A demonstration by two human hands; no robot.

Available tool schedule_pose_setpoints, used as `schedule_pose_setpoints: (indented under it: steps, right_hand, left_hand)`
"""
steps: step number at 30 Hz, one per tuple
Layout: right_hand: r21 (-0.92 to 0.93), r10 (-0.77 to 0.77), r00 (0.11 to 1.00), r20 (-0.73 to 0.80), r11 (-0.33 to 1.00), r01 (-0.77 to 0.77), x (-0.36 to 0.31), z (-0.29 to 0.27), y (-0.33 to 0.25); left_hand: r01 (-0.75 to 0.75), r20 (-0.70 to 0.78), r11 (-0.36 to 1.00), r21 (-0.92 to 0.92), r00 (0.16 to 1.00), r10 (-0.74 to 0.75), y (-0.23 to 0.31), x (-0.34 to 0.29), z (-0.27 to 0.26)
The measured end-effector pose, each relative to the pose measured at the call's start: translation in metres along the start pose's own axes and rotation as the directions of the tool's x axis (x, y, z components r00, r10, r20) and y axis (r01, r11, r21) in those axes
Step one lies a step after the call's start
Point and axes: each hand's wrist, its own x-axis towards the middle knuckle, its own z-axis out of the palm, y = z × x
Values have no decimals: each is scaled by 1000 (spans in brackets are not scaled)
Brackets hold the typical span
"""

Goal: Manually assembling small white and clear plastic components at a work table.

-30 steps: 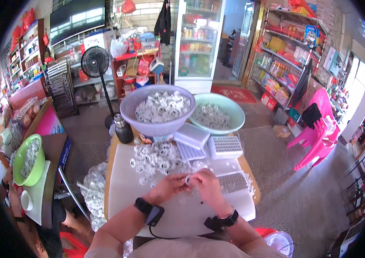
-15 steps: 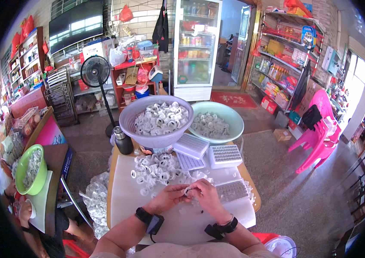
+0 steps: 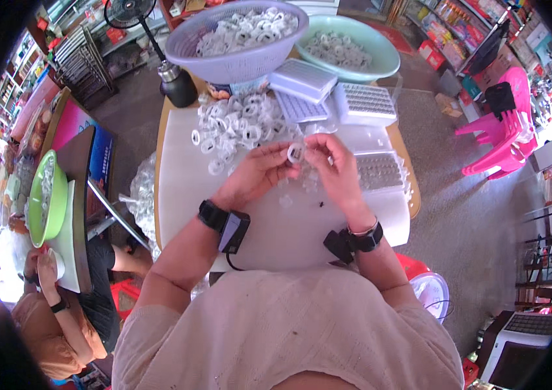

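Shop table, white ring pinched between left hand, right hand

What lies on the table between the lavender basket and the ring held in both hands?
A loose pile of white rings lies between the lavender basket and the held ring, in the head view.

- Single head-worn fisheye view, looking steeply down from above the person's own shoulders.
- Faces the white counter at 12 o'clock, near.
- Shop floor bends around the rim.
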Motion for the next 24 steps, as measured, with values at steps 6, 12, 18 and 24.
schedule_pose_setpoints:
  steps: [6,12,18,24]
  right_hand:
    - [-118,-202,979,-1,973,200,-4,2,-11]
    - [-315,-352,933,72,880,356,-7,1,-12]
    - [-429,-430,897,104,794,430,-6,4,-12]
    - [-423,-419,900,121,798,428,-6,4,-9]
  left_hand:
    - [-6,56,1000,-24,998,8,-8,-1,-6]
    - [-1,61,999,47,998,-2,-11,-2,-3]
    - [-44,45,989,139,998,38,-17,0,-7]
    - [-21,44,991,134,999,16,-15,-1,-4]
